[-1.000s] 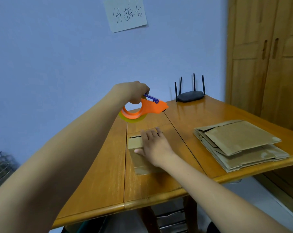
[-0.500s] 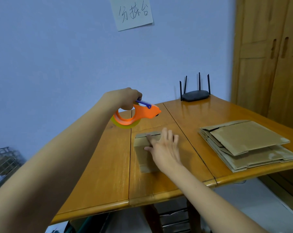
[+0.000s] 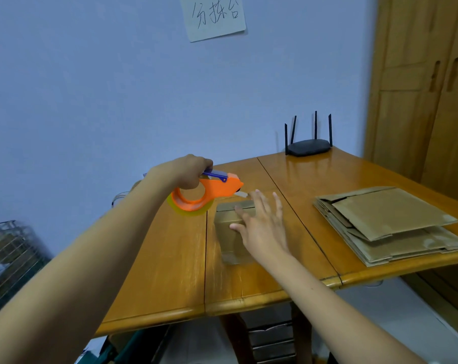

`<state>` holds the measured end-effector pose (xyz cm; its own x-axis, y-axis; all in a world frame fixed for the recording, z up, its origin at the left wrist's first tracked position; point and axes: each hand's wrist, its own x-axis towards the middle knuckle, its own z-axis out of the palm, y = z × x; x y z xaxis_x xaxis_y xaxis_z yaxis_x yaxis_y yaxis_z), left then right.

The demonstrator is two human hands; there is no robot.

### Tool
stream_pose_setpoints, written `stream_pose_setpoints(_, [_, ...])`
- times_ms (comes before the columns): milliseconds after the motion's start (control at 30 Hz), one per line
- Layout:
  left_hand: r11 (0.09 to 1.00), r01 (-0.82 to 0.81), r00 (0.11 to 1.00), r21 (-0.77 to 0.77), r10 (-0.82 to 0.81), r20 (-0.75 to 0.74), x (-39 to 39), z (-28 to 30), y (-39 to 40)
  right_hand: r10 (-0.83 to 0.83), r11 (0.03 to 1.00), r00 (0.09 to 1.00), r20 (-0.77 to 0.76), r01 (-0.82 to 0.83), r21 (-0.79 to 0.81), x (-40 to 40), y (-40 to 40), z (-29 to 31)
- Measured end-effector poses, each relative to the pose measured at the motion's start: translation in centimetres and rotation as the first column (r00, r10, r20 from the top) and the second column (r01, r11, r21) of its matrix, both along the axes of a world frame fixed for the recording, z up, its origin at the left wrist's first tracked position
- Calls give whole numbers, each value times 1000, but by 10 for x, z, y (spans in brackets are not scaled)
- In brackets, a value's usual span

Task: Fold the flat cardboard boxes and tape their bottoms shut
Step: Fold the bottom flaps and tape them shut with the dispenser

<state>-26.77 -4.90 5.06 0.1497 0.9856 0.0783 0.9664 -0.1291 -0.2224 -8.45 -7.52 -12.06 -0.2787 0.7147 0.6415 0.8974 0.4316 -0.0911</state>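
Soft even indoor light, glare on table (image 3: pixel 314 177), wide-angle edge distortion

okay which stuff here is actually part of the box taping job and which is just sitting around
Part of the job: tape dispenser gripped in left hand; folded box under right hand; stack of flat boxes.

Lying about: router; wall note; wire basket.

Left hand (image 3: pixel 187 170) grips tape dispenser (image 3: pixel 209 191); right hand (image 3: pixel 262 224) over box (image 3: pixel 229 224).
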Motion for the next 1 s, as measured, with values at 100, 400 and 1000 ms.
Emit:
stream_pose_setpoints(100, [1000,11,1000,8,-11,-7,-5,-10,-2,22,1000,1000,4,-22,-2,-2,-1,1])
stream_pose_setpoints(400, [999,40,999,1,-40,-16,-17,-34,-11,32,999,999,15,-32,-9,-1,-7,3])
stream_pose_setpoints(1000, [995,83,995,50,-86,54,-28,-60,-14,117,979,993,20,-113,-168,8,0,13])
